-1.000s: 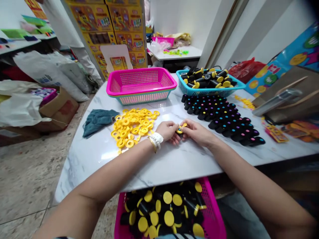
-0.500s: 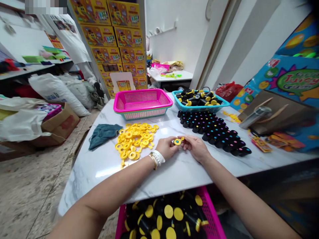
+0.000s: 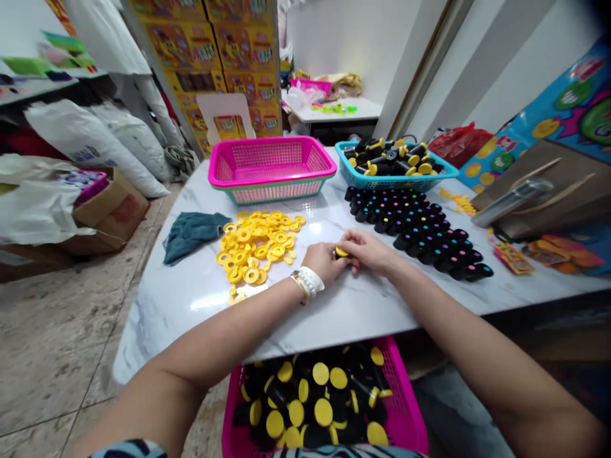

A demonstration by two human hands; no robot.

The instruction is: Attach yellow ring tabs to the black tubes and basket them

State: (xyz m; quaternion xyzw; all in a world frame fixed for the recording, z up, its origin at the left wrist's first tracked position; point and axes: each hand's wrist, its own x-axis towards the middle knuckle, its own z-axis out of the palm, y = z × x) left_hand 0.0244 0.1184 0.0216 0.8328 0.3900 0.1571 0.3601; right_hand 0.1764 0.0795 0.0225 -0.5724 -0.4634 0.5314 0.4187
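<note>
Over the marble-patterned table (image 3: 296, 312), both of my hands meet at one small piece, a yellow flip-top cap (image 3: 342, 252). My left hand (image 3: 323, 262) is closed around it, hiding what lies beneath. From the right, my right hand (image 3: 366, 250) pinches at the cap's edge, thumb and fingers pressed close. Left of my hands spreads a loose pile of yellow ring-shaped caps (image 3: 260, 238). To the right stand rows of short black tubes (image 3: 420, 232) with coloured dots on top.
A pink basket (image 3: 272, 175), nested in a green one, stands at the back. Beside it, a blue basket (image 3: 396, 184) holds black, yellow-capped tubes. Another pink basket (image 3: 413, 407), full of similar tubes, sits below the front edge. A dark cloth (image 3: 193, 235) lies left, a paper bag (image 3: 548, 184) right.
The cap's ring and raised flap showed before; now a plain yellow disc shows, so the flap appears folded over. My right fingers have closed in on it. The view has tilted down.
</note>
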